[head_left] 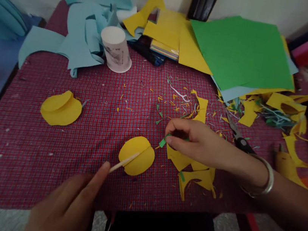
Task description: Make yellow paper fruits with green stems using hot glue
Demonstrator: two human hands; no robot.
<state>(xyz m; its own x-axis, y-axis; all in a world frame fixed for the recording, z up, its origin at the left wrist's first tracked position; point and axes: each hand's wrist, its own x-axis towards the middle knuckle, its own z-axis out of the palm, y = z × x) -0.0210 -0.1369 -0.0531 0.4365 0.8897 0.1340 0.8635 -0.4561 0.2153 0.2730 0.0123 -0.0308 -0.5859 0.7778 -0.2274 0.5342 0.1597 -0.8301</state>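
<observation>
My left hand is closed around a thin pale stick, whose tip rests on a round yellow paper piece. That piece is folded or layered, with a slanting edge across it. Just to its upper right, my right hand pinches a small green paper piece between thumb and fingers. A silver bangle circles the right wrist. Another layered round yellow paper piece lies on the checked red cloth at the left.
Yellow offcuts lie under and below my right hand, with scissors beyond the wrist. A paper cup, blue paper scraps and green sheets stand or lie at the back of the cloth-covered table.
</observation>
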